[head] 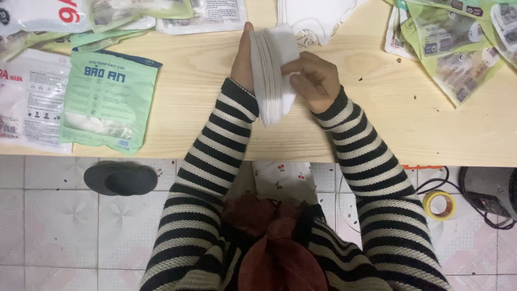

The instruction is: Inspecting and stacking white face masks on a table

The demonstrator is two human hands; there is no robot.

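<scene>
- One stack of white masks (272,75), stood on edge on the pale wooden table (204,81), at its middle, between the two hands.
- Too many thin layers in the stack to count.
- Left hand (242,59) laid flat against the stack's left face, fingers straight and pressed together, pointing away from the body.
- Right hand (315,81) curled against the stack's right side, thumb (291,66) pressed on the top layer, other fingers bent and tucked close; fingertips hidden.
- One green flat packet (107,99) left of the stack, well apart, with one white packet (27,102) just beside it.
- Several more packets along the far edge; a fan of green ones (458,48) at the right, count unclear.
- One roll of yellow tape (439,205) on the tiled floor (54,226).
- One dark slipper (121,179) under the table edge.
</scene>
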